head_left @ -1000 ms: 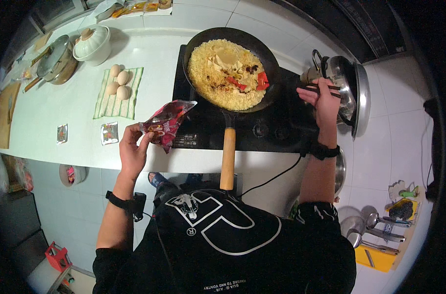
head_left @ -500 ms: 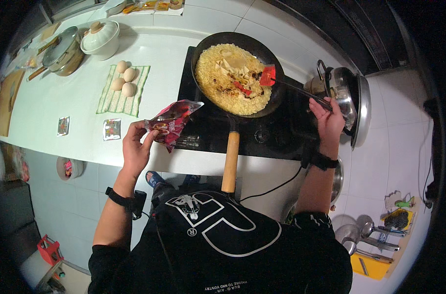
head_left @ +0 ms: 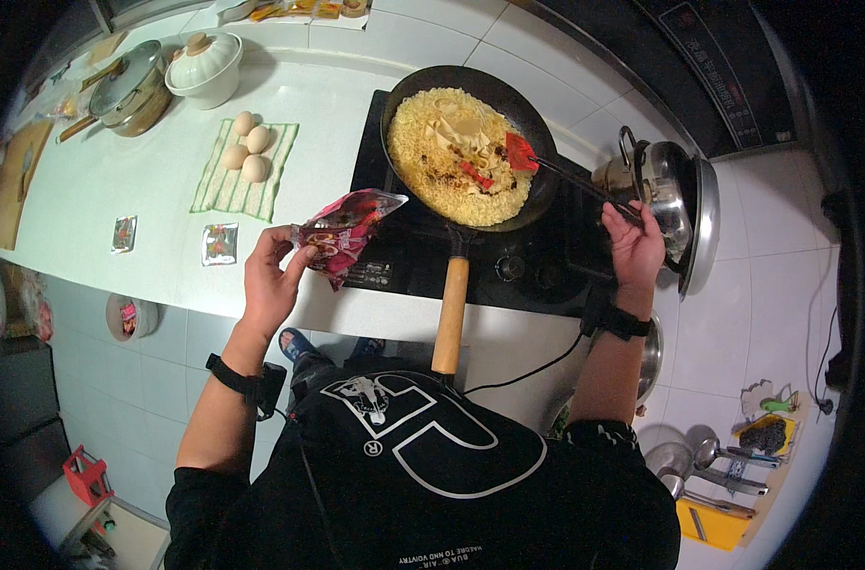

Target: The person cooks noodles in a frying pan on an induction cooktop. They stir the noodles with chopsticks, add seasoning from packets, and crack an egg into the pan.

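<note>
My left hand (head_left: 278, 275) pinches an opened dark pink sauce pouch (head_left: 342, 237) over the counter, at the stove's left edge. Its torn mouth points toward the wok (head_left: 544, 185). A red-bladed spatula (head_left: 520, 152) with a black handle is gripped in my right hand (head_left: 636, 239). The blade sits at the right side of the wok, against the food. Yellow, crumbly food (head_left: 423, 142) spreads across the wok, with pale flat pieces, dark sauce and a red clump on top. The wok's wooden handle (head_left: 449, 318) points toward me, with neither hand on it.
Several eggs (head_left: 257, 140) lie on a striped cloth (head_left: 225, 195). Two small packets, one silver (head_left: 220, 244), rest nearer me. A lidded white pot (head_left: 206, 81) and a glass-lidded pan (head_left: 133, 100) stand back left. Steel pots (head_left: 663, 185) crowd the stove's right.
The view has shifted slightly. My left hand still holds the pouch and my right the spatula; the blade has moved very little, and the red clump remains beside it.
</note>
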{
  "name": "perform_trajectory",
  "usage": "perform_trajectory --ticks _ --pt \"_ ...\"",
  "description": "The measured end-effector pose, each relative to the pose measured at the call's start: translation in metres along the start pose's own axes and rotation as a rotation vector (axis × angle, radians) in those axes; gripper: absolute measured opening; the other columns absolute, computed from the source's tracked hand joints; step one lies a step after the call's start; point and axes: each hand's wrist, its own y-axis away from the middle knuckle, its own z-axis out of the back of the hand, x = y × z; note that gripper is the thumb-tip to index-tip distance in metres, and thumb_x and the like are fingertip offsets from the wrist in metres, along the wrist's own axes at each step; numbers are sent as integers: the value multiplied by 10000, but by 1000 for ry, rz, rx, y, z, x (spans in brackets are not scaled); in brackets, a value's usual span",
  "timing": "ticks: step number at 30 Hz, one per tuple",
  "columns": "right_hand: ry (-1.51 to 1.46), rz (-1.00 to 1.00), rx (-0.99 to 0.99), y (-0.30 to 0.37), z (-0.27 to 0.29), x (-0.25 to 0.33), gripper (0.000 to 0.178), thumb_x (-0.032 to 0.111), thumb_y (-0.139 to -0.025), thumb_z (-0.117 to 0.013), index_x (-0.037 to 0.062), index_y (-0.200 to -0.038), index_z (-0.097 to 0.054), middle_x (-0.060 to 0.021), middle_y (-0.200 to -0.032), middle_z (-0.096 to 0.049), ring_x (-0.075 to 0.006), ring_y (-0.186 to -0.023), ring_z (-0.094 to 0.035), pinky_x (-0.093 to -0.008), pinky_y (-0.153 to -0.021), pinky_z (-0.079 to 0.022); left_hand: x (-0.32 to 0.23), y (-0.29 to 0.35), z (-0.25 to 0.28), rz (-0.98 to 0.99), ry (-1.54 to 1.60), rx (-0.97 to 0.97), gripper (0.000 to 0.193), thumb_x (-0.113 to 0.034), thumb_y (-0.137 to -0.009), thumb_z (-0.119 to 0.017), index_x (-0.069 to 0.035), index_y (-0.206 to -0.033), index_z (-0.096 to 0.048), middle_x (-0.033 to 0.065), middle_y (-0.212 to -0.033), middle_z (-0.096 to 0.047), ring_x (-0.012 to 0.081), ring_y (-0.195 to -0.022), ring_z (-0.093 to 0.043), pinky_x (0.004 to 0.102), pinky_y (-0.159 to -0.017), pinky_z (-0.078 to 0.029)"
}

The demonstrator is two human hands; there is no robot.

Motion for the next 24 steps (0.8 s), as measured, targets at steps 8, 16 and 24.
perform_trajectory --ticks 8,16,24 --pt "320 41 -98 10 -16 4 289 231 -1055 -471 -51 -1042 -533 -252 -972 -654 -424 -881 -727 -449 -733 -653 1 4 2 29 -4 -6 261 -32 -914 -721 19 -1111 -556 99 -1044 -676 153 -1015 -646 301 -924 -521" --pt "503 -21 -84 8 -52 -36 280 260 -1019 -529 -20 -1027 -547 -204 -935 -656 -367 -818 -743 -400 -674 -639 3 4 0 25 -15 14 230 -12 -932 -692 -3 -1091 -527 84 -1038 -661 132 -968 -627 279 -873 -508" --pt "600 61 -40 4 -62 -47 250 238 -1031 -504 -8 -1051 -547 -177 -929 -661 -322 -838 -746 -368 -704 -633 10 6 5 46 1 -5 248 -3 -913 -711 13 -1096 -544 86 -1030 -680 138 -980 -645 284 -890 -518"
